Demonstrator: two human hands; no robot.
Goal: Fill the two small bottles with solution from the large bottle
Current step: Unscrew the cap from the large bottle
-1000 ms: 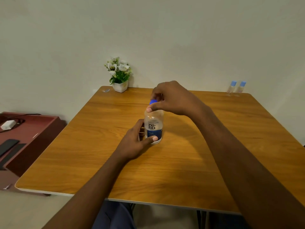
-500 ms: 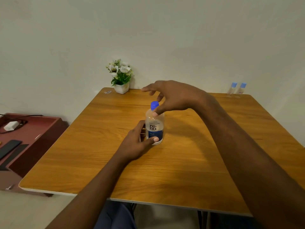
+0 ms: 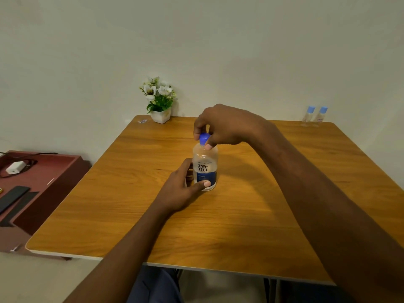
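A large clear plastic bottle [image 3: 205, 166] with a white and blue printed label stands upright near the middle of the frame on a square table [image 3: 240, 215] with a warm orange wood-grain top. Its round blue screw cap [image 3: 204, 138] sits on the neck. The left hand [image 3: 184, 189] comes in from the lower left of the frame and is wrapped around the lower part of the bottle, thumb pressed across the blue band of the label and fingers curled behind it. The right hand [image 3: 225, 125] reaches over from the right of the frame and is closed on the cap from above, fingertips pinching its sides with the thumb low against the bottle's shoulder.

At the upper right of the frame, on the far corner of the table close to the wall, two small clear bottles with pale blue caps [image 3: 314, 116] stand upright, just beside each other and well apart from the large bottle. At the far left corner of the table, in the upper middle of the frame, a small white pot of white flowers with green leaves [image 3: 160, 100] stands against the wall, with a small scrap [image 3: 142, 121] lying on the table just left of it.

At the left of the frame, a low dark red cabinet [image 3: 56, 171] carries a white charger block [image 3: 14, 167] with a black cable and flat dark rectangular items [image 3: 13, 199]. Dark blue cloth [image 3: 153, 287] shows below the near table edge at the bottom of the frame
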